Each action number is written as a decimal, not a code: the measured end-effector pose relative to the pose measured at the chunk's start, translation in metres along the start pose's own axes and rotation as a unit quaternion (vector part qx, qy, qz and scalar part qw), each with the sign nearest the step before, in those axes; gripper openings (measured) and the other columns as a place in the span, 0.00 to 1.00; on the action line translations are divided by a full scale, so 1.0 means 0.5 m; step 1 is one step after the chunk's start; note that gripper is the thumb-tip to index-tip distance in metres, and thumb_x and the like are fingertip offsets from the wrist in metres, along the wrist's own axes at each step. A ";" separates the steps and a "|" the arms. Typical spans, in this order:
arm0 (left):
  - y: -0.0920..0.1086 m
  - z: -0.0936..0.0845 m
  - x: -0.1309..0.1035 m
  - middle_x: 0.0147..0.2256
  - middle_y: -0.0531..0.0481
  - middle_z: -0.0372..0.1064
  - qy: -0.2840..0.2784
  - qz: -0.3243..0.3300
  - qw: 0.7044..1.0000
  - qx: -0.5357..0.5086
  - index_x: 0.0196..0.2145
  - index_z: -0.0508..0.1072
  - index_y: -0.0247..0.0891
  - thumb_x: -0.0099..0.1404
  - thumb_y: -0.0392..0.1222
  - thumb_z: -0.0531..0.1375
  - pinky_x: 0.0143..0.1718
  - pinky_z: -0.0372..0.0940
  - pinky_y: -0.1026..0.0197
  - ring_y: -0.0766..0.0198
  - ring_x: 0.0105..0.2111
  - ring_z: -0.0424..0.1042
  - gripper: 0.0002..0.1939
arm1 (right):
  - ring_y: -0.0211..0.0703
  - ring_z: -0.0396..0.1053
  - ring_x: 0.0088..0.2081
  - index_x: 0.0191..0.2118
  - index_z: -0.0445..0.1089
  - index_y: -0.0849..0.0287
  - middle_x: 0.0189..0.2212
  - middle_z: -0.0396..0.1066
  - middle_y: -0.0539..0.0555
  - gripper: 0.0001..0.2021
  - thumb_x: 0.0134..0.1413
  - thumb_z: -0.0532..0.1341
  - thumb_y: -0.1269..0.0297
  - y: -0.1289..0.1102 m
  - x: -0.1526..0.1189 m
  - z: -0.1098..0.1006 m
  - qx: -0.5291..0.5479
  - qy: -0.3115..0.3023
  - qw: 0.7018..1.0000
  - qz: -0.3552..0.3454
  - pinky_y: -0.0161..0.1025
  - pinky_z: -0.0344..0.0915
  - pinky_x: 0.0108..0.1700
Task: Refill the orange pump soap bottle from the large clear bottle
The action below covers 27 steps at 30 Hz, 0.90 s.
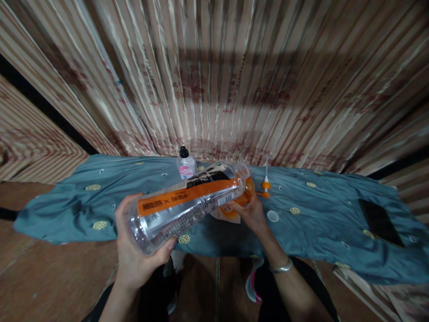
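Note:
A large clear drink bottle with an orange and silver label is tilted across the middle, its mouth up and to the right. My left hand is wrapped round its base. My right hand closes on an orange bottle, which is mostly hidden behind the clear one. The two bottles overlap near the clear bottle's mouth; whether they touch is unclear. Right of that hand, an orange pump head with a white tube lies on the cloth. Nearer me is a small whitish disc.
A narrow surface is covered by a blue-green cloth with yellow patterns. A small clear bottle with a black cap stands at the back. A dark phone lies at right. A striped curtain hangs behind.

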<state>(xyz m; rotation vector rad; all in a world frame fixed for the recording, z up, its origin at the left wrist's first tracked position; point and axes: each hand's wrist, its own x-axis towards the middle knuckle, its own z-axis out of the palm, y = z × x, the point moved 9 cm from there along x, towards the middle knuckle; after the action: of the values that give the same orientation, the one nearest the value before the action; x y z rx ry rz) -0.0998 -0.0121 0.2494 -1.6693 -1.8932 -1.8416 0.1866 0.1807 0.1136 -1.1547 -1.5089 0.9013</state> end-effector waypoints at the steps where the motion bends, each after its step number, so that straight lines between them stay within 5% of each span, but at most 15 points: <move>1: 0.001 0.000 0.000 0.54 0.38 0.71 0.001 0.000 1.000 0.000 0.59 0.70 0.44 0.51 0.57 0.75 0.50 0.77 0.37 0.40 0.49 0.78 0.41 | 0.61 0.84 0.52 0.59 0.75 0.57 0.51 0.85 0.60 0.35 0.47 0.78 0.48 0.001 0.000 0.000 -0.003 -0.002 1.000 -0.002 0.56 0.81 0.55; 27: 0.000 0.001 0.001 0.53 0.39 0.71 0.006 -0.004 1.000 -0.008 0.58 0.70 0.44 0.50 0.58 0.76 0.49 0.78 0.39 0.41 0.49 0.78 0.41 | 0.61 0.84 0.52 0.59 0.75 0.56 0.51 0.85 0.60 0.35 0.46 0.78 0.48 0.004 0.001 -0.002 -0.006 0.003 1.000 -0.006 0.56 0.81 0.56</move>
<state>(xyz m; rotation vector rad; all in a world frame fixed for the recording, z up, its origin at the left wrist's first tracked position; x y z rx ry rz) -0.0996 -0.0113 0.2496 -1.6533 -1.8884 -1.8714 0.1880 0.1815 0.1119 -1.1549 -1.5162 0.8814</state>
